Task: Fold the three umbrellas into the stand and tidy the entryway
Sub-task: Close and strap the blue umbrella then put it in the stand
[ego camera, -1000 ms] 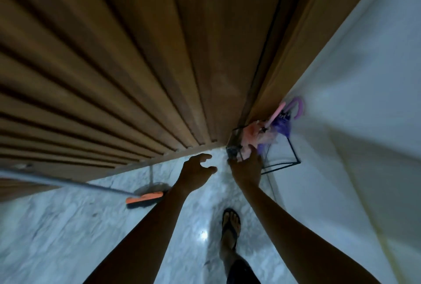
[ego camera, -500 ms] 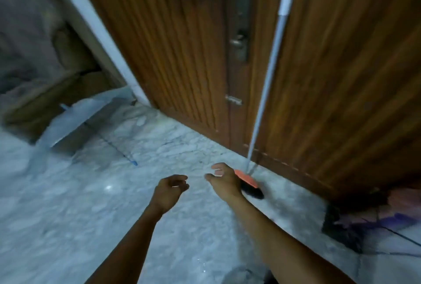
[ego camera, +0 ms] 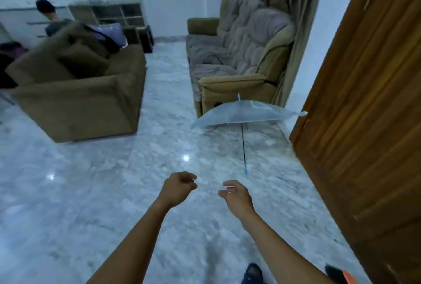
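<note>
An open transparent umbrella (ego camera: 245,114) with blue trim lies on the marble floor, its canopy by the armchair and its thin shaft ending in a blue handle (ego camera: 245,171) that points toward me. My right hand (ego camera: 237,196) hovers just below and left of that handle, fingers loosely curled, holding nothing. My left hand (ego camera: 178,187) is beside it, fingers curled in, empty. The umbrella stand is out of view.
A wooden door (ego camera: 364,112) fills the right side. A padded armchair (ego camera: 241,60) stands behind the umbrella, a brown sofa (ego camera: 77,92) at left. Another person (ego camera: 51,17) is at the far back left. An orange broom head (ego camera: 341,275) shows at the bottom right.
My view has swung left from the stand in the door corner, past the broom, to the room. Both hands left the stand and now reach toward the transparent umbrella.
</note>
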A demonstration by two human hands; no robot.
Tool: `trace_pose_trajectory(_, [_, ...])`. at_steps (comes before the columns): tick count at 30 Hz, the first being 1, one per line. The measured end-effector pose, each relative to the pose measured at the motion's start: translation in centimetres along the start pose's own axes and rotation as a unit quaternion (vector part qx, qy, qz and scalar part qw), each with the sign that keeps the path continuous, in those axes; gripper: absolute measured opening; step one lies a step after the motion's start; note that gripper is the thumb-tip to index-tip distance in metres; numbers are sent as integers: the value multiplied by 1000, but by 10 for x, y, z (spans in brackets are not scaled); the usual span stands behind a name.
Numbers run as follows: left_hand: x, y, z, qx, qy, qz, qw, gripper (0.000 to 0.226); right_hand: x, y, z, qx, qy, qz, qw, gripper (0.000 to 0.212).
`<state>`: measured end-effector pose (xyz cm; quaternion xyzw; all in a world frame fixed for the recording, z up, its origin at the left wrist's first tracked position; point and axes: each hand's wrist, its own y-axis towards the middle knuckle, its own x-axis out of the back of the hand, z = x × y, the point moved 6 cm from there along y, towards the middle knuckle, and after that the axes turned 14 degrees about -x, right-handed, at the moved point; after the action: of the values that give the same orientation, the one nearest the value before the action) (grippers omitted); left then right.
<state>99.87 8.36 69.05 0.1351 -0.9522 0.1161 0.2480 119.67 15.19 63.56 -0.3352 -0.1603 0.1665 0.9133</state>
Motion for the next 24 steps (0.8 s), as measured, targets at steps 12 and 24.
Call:
trace_pose_trajectory(12, [13, 213, 33, 20, -25, 55, 998, 20, -11, 185, 107, -50, -1, -54, 997, 20])
trace_pose_trajectory(24, [-78, 444, 43, 6, -11, 216, 976, 14, 52, 349, 175, -178, 0, -106, 978, 19])
